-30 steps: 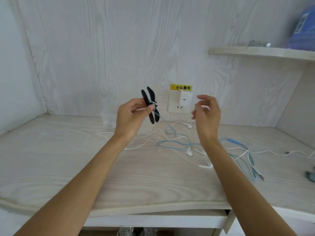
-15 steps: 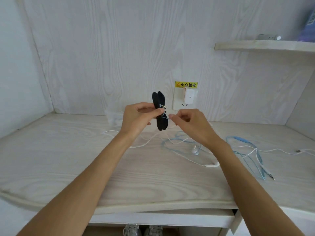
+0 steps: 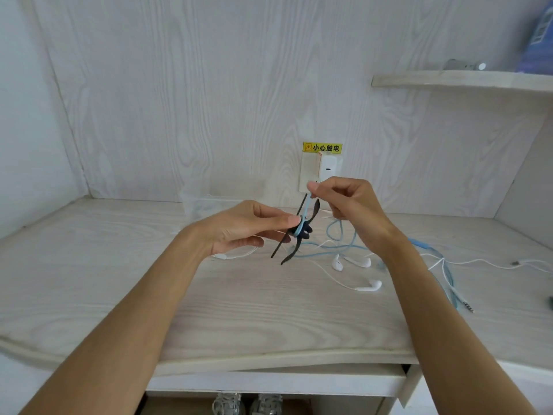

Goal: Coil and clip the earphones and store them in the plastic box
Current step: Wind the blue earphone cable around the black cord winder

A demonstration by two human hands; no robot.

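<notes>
- One head-worn wide-angle view, looking forward and down across the pale wood-grain desk (image 3: 209, 310) toward the white panelled back wall (image 3: 209, 85).
- Both forearms reach in close from below.

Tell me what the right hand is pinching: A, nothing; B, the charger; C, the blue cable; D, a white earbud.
C: the right hand pinches the blue cable, which runs down to the black clip held by the left hand.

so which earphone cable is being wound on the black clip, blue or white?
The blue cable: the right hand pinches it and leads it onto the black clip, which the left hand holds. The white earphones lie loose on the desk.
</notes>
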